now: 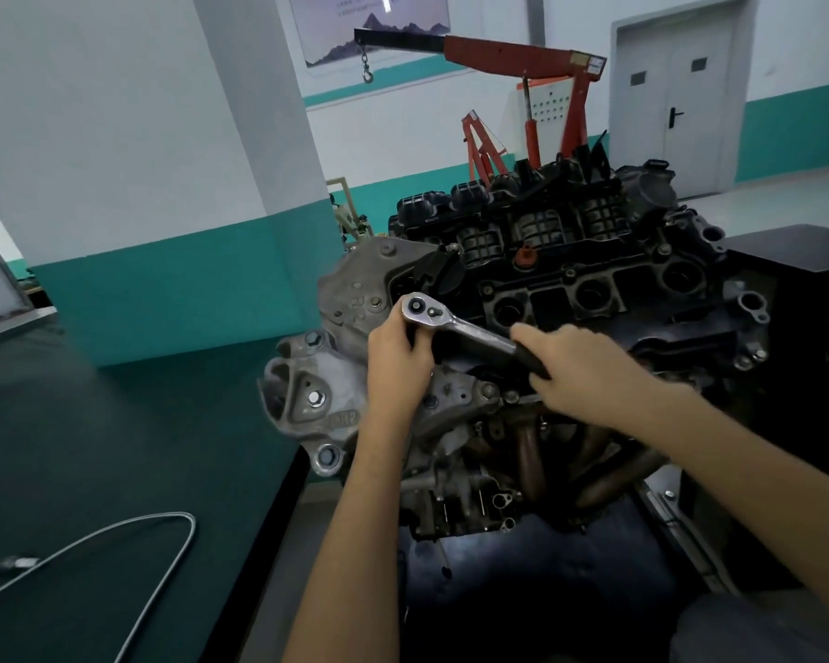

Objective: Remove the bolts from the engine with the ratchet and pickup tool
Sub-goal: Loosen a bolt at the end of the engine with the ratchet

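Bare forearms rise to a left hand [396, 356] curled round the ratchet [470, 330] head and a right hand [594, 370] wrapped on its black handle (atop the engine [594, 279]). The flexible pickup tool [130, 528] lies on the green counter [140, 423], well left.

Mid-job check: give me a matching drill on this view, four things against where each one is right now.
Things:
1. left hand
2. right hand
3. pickup tool
4. red hoist

Places:
A. lying on the dark green table
B. standing behind the engine
C. holding the head of the ratchet
D. wrapped round the ratchet's black handle

Pairs: 1-C, 2-D, 3-A, 4-B.
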{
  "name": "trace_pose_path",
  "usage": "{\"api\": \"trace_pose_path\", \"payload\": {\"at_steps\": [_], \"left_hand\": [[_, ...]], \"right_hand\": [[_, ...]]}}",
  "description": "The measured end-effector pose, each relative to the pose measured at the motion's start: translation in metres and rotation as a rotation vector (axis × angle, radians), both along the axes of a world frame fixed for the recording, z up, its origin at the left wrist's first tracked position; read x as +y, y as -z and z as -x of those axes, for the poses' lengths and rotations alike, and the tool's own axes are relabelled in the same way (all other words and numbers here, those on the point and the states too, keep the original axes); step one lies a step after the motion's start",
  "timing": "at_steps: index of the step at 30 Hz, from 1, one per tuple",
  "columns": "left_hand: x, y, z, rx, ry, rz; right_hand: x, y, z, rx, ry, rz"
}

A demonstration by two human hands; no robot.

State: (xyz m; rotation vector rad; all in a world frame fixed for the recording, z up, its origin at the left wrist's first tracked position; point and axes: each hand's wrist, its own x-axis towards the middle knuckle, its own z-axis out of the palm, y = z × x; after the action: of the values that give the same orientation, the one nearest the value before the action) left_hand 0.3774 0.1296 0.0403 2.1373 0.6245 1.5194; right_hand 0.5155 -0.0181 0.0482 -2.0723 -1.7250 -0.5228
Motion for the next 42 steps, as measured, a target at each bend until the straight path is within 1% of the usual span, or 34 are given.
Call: {"api": "trace_pose_path", "payload": {"at_steps": [3, 4, 5, 6, 9, 11, 12, 15, 17, 18, 20, 21, 22, 23, 25, 26, 27, 28, 30, 31, 34, 36, 38, 40, 41, 42], "left_hand": [[0.001, 0.002, -0.001, 0.038, 0.004, -0.008], [0.002, 0.002, -0.001, 0.043, 0.013, -0.009], [0.002, 0.002, 0.0, 0.035, 0.027, -0.004], [0.002, 0.003, 0.001, 0.018, 0.05, 0.006], [0.001, 0.001, 0.004, -0.036, 0.141, 0.029], [0.003, -0.001, 0.006, -0.027, 0.183, 0.025], [0.003, -0.002, 0.007, -0.007, 0.195, 0.011], [0.003, -0.004, 0.008, 0.095, 0.215, -0.054], [0.001, -0.004, 0.008, 0.119, 0.176, -0.056], [0.001, -0.003, 0.006, 0.106, 0.15, -0.047], [0.001, -0.002, 0.004, 0.06, 0.091, -0.039], [0.0, -0.001, 0.002, 0.042, 0.06, -0.042], [-0.001, 0.0, 0.001, 0.031, 0.036, -0.053], [-0.001, 0.0, 0.0, 0.029, 0.017, -0.068], [0.0, 0.001, -0.001, 0.052, 0.002, -0.082], [0.001, 0.002, -0.001, 0.064, 0.007, -0.073], [0.003, 0.003, -0.002, 0.064, 0.017, -0.055], [0.003, 0.003, -0.001, 0.054, 0.028, -0.03], [0.003, 0.003, 0.0, 0.025, 0.059, 0.011], [0.002, 0.002, 0.001, 0.018, 0.079, 0.012], [0.002, -0.001, 0.004, 0.033, 0.148, -0.029], [0.002, -0.002, 0.006, 0.062, 0.173, -0.048], [0.001, -0.003, 0.007, 0.096, 0.179, -0.068], [0.001, -0.004, 0.007, 0.108, 0.153, -0.083], [0.002, -0.003, 0.006, 0.102, 0.132, -0.085], [0.001, -0.003, 0.005, 0.091, 0.107, -0.084]], "right_hand": [[0.003, 0.046, 0.054, 0.5, -0.108, -0.06], [0.009, 0.056, 0.072, 0.615, -0.128, -0.099], [0.016, 0.063, 0.087, 0.679, -0.126, -0.134], [0.022, 0.067, 0.097, 0.702, -0.125, -0.16], [0.024, 0.063, 0.092, 0.688, -0.161, -0.126], [0.013, 0.051, 0.064, 0.604, -0.205, -0.044], [0.008, 0.041, 0.046, 0.502, -0.198, 0.008], [0.001, -0.001, -0.013, 0.01, -0.046, 0.129], [0.005, -0.028, -0.036, -0.233, -0.006, 0.143], [0.007, -0.035, -0.039, -0.295, -0.001, 0.133], [0.009, -0.029, -0.034, -0.295, 0.014, 0.089], [0.006, -0.018, -0.024, -0.233, 0.021, 0.057], [0.003, -0.004, -0.012, -0.125, 0.022, 0.022], [0.0, 0.013, 0.002, 0.032, 0.011, -0.004], [0.001, 0.044, 0.039, 0.431, -0.064, -0.037], [0.005, 0.056, 0.06, 0.587, -0.1, -0.056], [0.013, 0.064, 0.078, 0.676, -0.109, -0.091], [0.02, 0.07, 0.094, 0.722, -0.104, -0.132], [0.031, 0.074, 0.11, 0.785, -0.123, -0.179], [0.032, 0.073, 0.108, 0.783, -0.124, -0.168], [0.019, 0.06, 0.074, 0.685, -0.165, -0.073], [0.006, 0.042, 0.037, 0.535, -0.186, 0.016], [0.0, 0.012, -0.001, 0.231, -0.108, 0.116], [0.002, -0.019, -0.028, -0.091, -0.016, 0.149], [0.005, -0.028, -0.035, -0.193, -0.002, 0.138], [0.007, -0.032, -0.036, -0.245, 0.0, 0.119]]}}
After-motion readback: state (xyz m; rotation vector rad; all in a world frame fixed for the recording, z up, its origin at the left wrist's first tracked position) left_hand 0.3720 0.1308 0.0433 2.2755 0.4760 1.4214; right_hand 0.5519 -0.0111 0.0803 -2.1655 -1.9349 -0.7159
